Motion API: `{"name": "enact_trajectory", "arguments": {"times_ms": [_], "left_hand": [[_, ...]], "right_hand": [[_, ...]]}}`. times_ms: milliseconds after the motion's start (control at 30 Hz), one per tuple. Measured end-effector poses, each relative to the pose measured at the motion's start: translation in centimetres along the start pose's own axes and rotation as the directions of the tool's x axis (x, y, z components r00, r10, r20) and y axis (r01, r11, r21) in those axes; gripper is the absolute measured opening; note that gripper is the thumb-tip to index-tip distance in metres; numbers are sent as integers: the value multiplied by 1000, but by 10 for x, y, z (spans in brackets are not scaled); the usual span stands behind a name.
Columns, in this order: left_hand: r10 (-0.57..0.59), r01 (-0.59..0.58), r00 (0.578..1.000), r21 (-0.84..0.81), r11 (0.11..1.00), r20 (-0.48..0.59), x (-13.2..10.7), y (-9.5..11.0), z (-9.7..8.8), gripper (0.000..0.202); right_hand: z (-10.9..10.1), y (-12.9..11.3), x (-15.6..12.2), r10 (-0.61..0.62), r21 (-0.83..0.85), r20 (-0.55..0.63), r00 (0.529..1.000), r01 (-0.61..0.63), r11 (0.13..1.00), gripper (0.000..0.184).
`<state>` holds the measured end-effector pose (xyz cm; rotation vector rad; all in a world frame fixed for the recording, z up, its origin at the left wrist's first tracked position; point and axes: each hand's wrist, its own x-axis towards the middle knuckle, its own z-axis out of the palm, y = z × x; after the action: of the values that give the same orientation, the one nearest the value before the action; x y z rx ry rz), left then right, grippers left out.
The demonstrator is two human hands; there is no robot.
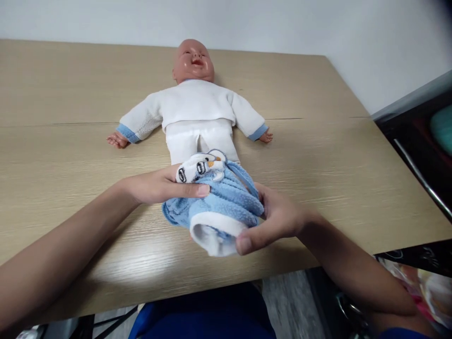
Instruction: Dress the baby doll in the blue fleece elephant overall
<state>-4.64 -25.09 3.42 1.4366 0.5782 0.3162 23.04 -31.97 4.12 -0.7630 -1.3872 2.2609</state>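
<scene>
A baby doll (197,101) lies on its back with its head toward the far side, dressed in a white long-sleeved top with blue cuffs and white trousers. Over its lower legs is a bunched blue terry baby garment (226,200) with a white cuff and an embroidered white animal face. My left hand (165,186) grips the garment from the left, thumb on top and fingers underneath. From the right, my right hand (277,216) holds the gathered folds, its thumb at the rim of the white cuff. The doll's feet are hidden.
The doll lies on a light wooden table (70,89) with a seam across it. A white wall (264,23) stands behind. Dark items and a printed bag (420,287) are off the table's right side. The near edge is close to my body.
</scene>
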Motion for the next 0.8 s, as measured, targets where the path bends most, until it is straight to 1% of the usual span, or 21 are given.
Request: {"name": "enact_trajectory", "arguments": {"times_ms": [67, 100, 167, 200, 233, 333, 367, 400, 467, 500, 533, 567, 633, 667, 733, 767, 800], "left_hand": [[-42, 51, 996, -110, 993, 80, 2, 5, 3, 49], [-48, 73, 990, -190, 979, 134, 2, 8, 5, 52], [-30, 107, 971, -320, 941, 237, 3, 11, 10, 56], [-33, 125, 964, -342, 931, 263, 3, 12, 13, 53], [-50, 138, 963, -326, 935, 265, 3, 14, 16, 48], [-165, 198, 967, -165, 966, 195, 3, 18, 25, 28], [-196, 222, 962, -127, 967, 188, 3, 19, 27, 24], [-225, 246, 956, -97, 965, 190, 3, 20, 29, 20], [-276, 290, 942, -47, 956, 190, 3, 19, 32, 16], [-284, 291, 944, -18, 957, 171, 4, 17, 34, 18], [-272, 271, 954, 24, 962, 128, 4, 16, 36, 20], [-236, 231, 969, 81, 970, 72, 5, 14, 38, 22], [-112, 119, 993, 243, 963, -42, 7, 10, 42, 26], [-41, 69, 995, 351, 934, -87, 8, 9, 44, 27], [57, 26, 990, 565, 825, -128, 11, 7, 49, 30], [77, 32, 987, 645, 763, -140, 12, 7, 50, 32], [84, 47, 985, 700, 712, -153, 12, 7, 52, 36]], "right_hand": [[6, 1, -1, -34, 14, -132, 991, 37, 999, 36], [10, 2, -2, -50, 16, -201, 978, 54, 998, 35], [21, 6, -4, -45, 9, -325, 945, 50, 999, 33], [28, 7, -6, -36, 7, -380, 924, 42, 999, 32], [34, 10, -8, -33, 10, -426, 904, 41, 999, 31], [52, 18, -16, -65, -2, -530, 846, 75, 997, 26], [56, 21, -18, -84, -25, -557, 826, 84, 996, 27], [60, 24, -20, -101, -59, -584, 805, 81, 995, 32], [64, 32, -25, -128, -165, -645, 753, 26, 986, 44], [65, 36, -27, -139, -231, -676, 723, -29, 973, 45], [67, 40, -29, -151, -298, -708, 690, -98, 949, 41], [67, 44, -31, -170, -366, -738, 653, -176, 914, 35], [69, 51, -33, -258, -494, -777, 574, -303, 815, 24], [69, 54, -33, -333, -555, -782, 527, -344, 758, 21], [70, 59, -32, -491, -648, -755, 434, -380, 660, 20], [70, 61, -31, -538, -670, -740, 403, -378, 639, 23], [70, 63, -31, -550, -673, -738, 391, -370, 640, 27]]}}
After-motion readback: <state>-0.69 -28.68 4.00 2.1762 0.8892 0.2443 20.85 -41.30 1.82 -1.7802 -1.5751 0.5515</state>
